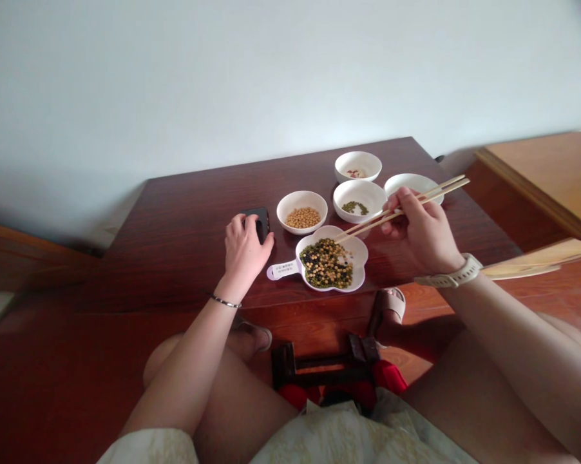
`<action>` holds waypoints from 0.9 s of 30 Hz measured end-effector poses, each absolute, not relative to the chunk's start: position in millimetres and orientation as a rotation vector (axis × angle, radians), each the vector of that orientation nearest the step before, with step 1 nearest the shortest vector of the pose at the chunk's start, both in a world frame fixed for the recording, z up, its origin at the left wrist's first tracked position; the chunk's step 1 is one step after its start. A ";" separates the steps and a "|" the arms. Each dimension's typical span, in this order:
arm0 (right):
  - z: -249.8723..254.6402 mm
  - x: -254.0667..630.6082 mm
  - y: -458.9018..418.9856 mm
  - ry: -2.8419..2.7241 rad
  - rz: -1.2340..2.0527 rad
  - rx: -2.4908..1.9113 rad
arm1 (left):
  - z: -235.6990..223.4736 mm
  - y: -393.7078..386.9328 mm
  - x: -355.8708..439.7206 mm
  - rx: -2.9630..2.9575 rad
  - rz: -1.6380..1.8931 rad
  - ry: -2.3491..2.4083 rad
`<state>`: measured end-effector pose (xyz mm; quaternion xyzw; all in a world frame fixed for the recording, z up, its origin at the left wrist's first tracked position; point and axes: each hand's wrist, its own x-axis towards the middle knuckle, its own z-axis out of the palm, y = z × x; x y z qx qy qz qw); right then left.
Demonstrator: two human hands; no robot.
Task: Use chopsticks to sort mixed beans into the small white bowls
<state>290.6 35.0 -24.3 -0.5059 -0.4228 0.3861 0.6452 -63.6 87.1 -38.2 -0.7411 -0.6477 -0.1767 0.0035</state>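
Pinched in my right hand is a pair of wooden chopsticks. Their tips reach the far rim of a white flower-shaped dish with a short labelled handle. Mixed beans, green, black and tan, fill much of that dish. My left hand rests over a dark phone-like device, fingers apart and slightly bent, thumb near its lower right side. Behind the dish, a white bowl holds tan beans, and another bowl has a few green beans at its bottom.
At the back stands a bowl with a few reddish pieces. A further white bowl sits partly behind my right hand. All stand on a dark wooden table against a pale wall. To the right is a lighter wooden piece of furniture.
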 end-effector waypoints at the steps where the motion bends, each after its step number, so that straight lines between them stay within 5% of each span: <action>1: -22.9 287.6 39.5 -0.962 0.876 -1.128 | -37.7 89.0 -61.7 -2.302 -0.544 -2.033; 16: -20.0 231.8 100.0 -1.019 0.774 -1.041 | -25.4 94.4 -38.4 -2.177 -0.470 -2.122; 27: -16.6 250.1 83.7 -1.066 0.880 -0.967 | -23.9 71.6 -72.4 -2.493 -0.852 -1.951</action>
